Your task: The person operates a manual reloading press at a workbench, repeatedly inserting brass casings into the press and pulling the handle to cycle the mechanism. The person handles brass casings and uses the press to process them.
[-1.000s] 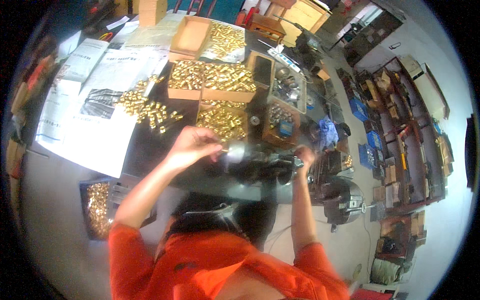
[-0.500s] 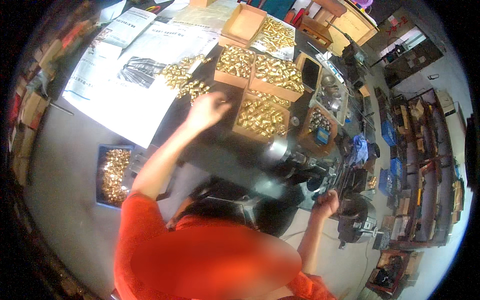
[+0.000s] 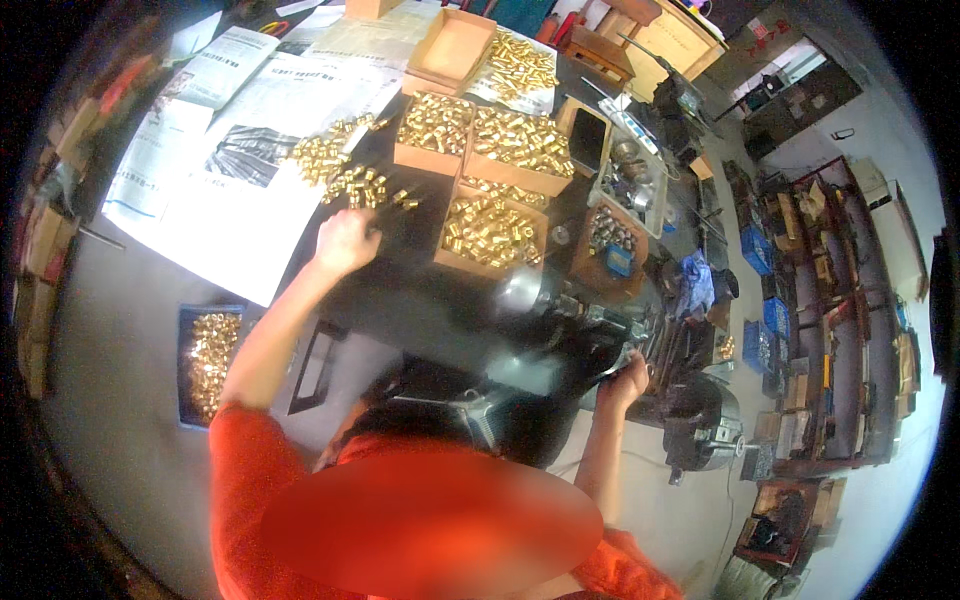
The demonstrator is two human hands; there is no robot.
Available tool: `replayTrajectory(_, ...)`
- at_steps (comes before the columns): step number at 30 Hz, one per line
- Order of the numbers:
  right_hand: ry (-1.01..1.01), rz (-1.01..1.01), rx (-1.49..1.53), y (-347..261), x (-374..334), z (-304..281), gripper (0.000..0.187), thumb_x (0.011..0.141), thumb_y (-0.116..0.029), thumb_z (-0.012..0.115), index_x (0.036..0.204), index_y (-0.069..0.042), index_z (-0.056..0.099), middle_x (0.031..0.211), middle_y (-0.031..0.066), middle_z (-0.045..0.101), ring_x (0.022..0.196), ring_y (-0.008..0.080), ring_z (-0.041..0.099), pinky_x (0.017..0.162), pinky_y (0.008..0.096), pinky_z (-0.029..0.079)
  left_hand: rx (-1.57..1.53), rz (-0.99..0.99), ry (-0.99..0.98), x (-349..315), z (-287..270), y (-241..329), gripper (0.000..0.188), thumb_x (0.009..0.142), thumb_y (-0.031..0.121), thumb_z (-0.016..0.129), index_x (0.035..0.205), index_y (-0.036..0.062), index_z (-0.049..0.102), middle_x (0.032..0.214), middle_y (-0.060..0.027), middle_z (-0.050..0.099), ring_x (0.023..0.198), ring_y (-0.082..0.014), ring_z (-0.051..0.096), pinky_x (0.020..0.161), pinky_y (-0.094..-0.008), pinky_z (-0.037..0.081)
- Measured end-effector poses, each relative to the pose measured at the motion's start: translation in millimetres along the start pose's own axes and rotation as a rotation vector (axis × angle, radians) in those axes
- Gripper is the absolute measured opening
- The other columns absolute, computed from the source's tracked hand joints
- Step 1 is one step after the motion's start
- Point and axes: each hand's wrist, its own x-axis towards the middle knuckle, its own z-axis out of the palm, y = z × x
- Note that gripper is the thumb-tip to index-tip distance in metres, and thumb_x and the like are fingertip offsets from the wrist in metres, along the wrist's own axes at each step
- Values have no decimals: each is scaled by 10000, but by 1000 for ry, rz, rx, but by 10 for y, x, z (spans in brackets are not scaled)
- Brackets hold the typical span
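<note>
My left hand (image 3: 347,243) is over the dark bench with its fingers curled, just short of a loose pile of small brass fittings (image 3: 355,187). What lies between its fingertips, if anything, is too small to make out. More brass fittings fill the cardboard box (image 3: 446,265) to the right of that hand. My right hand (image 3: 627,383) is closed at the near side of a small bench lathe (image 3: 600,318), where it seems to grip a thin metal lever. A blurred round metal chuck (image 3: 523,290) sits at the lathe's left end.
Newspaper (image 3: 230,215) covers the bench's left part. Below its edge stands a blue bin (image 3: 186,375) of brass pieces. Farther back are an open cardboard box (image 3: 452,50), a phone-like dark slab (image 3: 588,135) and a clear tray (image 3: 655,200) of metal parts. Shelving (image 3: 840,330) lines the right wall.
My left hand has moved from beside the cardboard boxes left and nearer, to the loose fittings' near edge. My right hand has shifted slightly toward the lathe. The whole view has slid left.
</note>
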Motion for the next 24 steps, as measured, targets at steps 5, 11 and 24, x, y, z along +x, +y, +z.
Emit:
replayTrajectory(5, 16, 4, 37, -97, -131, 73, 98, 771, -126, 513, 729, -42, 540, 558, -26, 410, 459, 64, 353, 405, 205, 262, -35, 41, -12, -178, -79, 55, 138, 697, 204, 589, 755, 79, 594, 705, -149, 608, 688, -316, 598, 624, -409, 479)
replayTrajectory(11, 24, 4, 8, -87, -119, 72, 146, 799, -121, 445, 742, -7, 516, 572, -10, 381, 462, 75, 301, 417, 215, 242, -161, 94, 74, -286, -28, 101, 101, 700, 123, 608, 701, 37, 556, 615, -102, 599, 549, -229, 596, 518, -325, 479)
replayTrajectory(24, 96, -11, -4, -219, -230, 178, 123, 772, -101, 496, 678, -24, 514, 552, -19, 371, 455, 79, 297, 415, 218, 250, -1315, 245, -382, -472, -261, 1242, 99, 814, -2, 537, 883, -63, 573, 751, -107, 622, 606, -128, 599, 555, -233, 483)
